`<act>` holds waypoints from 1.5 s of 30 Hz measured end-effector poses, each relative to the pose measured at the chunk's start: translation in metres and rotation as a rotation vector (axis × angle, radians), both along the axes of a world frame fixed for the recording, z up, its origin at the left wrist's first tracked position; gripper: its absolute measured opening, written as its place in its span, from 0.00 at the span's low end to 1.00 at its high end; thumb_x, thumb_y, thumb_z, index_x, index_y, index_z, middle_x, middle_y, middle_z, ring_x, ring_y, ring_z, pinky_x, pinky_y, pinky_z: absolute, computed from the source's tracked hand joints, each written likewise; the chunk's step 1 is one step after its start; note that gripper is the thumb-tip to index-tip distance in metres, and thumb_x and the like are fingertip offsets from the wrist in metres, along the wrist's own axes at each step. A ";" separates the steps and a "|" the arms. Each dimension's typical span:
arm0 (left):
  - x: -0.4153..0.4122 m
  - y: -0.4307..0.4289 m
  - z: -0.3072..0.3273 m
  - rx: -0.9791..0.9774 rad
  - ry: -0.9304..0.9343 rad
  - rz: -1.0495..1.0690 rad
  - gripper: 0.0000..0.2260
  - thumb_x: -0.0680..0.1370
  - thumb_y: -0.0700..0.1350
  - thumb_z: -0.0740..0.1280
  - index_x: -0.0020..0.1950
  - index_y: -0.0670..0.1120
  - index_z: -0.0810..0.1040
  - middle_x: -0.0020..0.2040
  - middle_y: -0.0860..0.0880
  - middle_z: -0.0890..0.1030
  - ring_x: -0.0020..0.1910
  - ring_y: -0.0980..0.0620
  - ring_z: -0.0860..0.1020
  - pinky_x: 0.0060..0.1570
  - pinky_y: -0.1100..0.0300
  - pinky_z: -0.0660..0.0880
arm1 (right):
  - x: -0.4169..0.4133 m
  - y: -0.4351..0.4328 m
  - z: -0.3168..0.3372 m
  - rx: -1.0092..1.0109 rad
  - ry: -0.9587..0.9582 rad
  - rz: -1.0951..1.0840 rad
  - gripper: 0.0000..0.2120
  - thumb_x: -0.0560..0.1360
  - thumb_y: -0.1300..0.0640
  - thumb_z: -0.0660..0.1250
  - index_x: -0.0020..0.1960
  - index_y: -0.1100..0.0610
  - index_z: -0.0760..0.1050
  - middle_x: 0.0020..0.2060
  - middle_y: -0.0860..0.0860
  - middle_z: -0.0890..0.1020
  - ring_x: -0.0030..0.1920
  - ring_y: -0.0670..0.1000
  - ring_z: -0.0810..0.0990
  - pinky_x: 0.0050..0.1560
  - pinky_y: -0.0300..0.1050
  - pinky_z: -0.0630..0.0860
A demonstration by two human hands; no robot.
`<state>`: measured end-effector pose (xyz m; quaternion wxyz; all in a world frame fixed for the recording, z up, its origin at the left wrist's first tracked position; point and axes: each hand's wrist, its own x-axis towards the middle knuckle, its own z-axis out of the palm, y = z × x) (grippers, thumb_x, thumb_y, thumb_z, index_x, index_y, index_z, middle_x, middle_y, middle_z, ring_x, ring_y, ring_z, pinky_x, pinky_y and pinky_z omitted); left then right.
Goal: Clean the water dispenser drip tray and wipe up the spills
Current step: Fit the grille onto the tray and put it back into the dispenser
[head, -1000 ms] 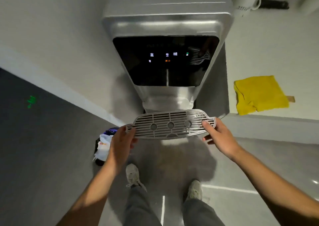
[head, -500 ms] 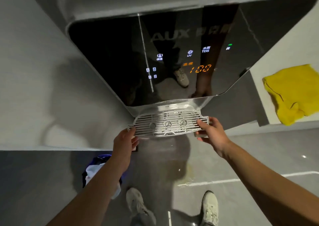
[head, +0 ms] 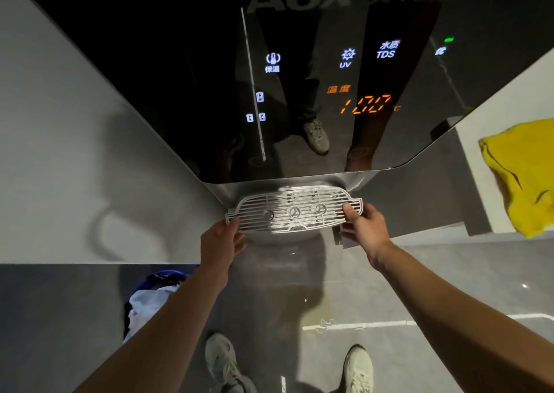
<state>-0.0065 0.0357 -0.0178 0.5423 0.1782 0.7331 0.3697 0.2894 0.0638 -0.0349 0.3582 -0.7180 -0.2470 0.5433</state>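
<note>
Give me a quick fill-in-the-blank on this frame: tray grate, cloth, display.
1. The slotted drip tray grate is held at its two ends by ____ hands, the left hand and the right hand.
2. The cloth lying on the white ledge to the right is ____ in colour.
3. The orange digits on the dispenser's black panel read ____.
4. The brand lettering at the top of the panel reads ____.

Missing words: both; yellow; 100; AUX
</note>
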 end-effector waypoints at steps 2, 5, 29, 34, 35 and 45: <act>-0.001 0.000 -0.001 0.009 0.054 -0.028 0.06 0.83 0.49 0.68 0.48 0.52 0.82 0.49 0.46 0.84 0.53 0.46 0.83 0.58 0.44 0.83 | 0.001 0.002 -0.001 0.008 -0.014 0.028 0.13 0.82 0.51 0.69 0.64 0.56 0.78 0.55 0.56 0.87 0.57 0.64 0.84 0.51 0.54 0.85; -0.002 0.002 -0.001 0.013 0.080 -0.015 0.07 0.83 0.50 0.68 0.47 0.51 0.82 0.47 0.45 0.84 0.52 0.45 0.83 0.59 0.41 0.82 | 0.001 0.004 -0.002 0.011 -0.019 0.053 0.15 0.82 0.50 0.68 0.66 0.56 0.77 0.56 0.55 0.86 0.57 0.60 0.85 0.52 0.52 0.84; -0.004 0.021 0.008 -0.031 0.046 -0.032 0.08 0.83 0.49 0.68 0.49 0.47 0.81 0.56 0.37 0.83 0.59 0.41 0.82 0.63 0.43 0.80 | -0.004 0.013 0.006 -0.019 -0.107 0.149 0.15 0.83 0.48 0.66 0.66 0.55 0.76 0.57 0.57 0.85 0.57 0.61 0.84 0.57 0.61 0.84; 0.000 0.009 0.034 -0.013 0.151 -0.098 0.05 0.81 0.52 0.70 0.48 0.58 0.75 0.57 0.46 0.81 0.50 0.50 0.79 0.51 0.49 0.82 | 0.010 0.004 0.040 -0.093 -0.268 0.194 0.24 0.82 0.43 0.66 0.71 0.57 0.70 0.65 0.59 0.78 0.61 0.63 0.80 0.60 0.65 0.81; 0.003 0.005 0.044 -0.016 0.173 -0.100 0.07 0.80 0.52 0.71 0.50 0.58 0.73 0.58 0.46 0.80 0.52 0.48 0.79 0.54 0.47 0.81 | 0.014 -0.005 0.052 -0.099 -0.316 0.221 0.28 0.81 0.43 0.67 0.74 0.58 0.69 0.67 0.60 0.76 0.64 0.63 0.78 0.63 0.65 0.79; 0.077 -0.057 0.176 0.083 0.069 -0.597 0.08 0.76 0.51 0.70 0.48 0.46 0.82 0.36 0.52 0.83 0.35 0.55 0.79 0.37 0.62 0.75 | 0.093 -0.101 0.228 0.232 -0.597 0.459 0.03 0.80 0.57 0.71 0.51 0.49 0.79 0.43 0.49 0.84 0.46 0.40 0.81 0.44 0.26 0.73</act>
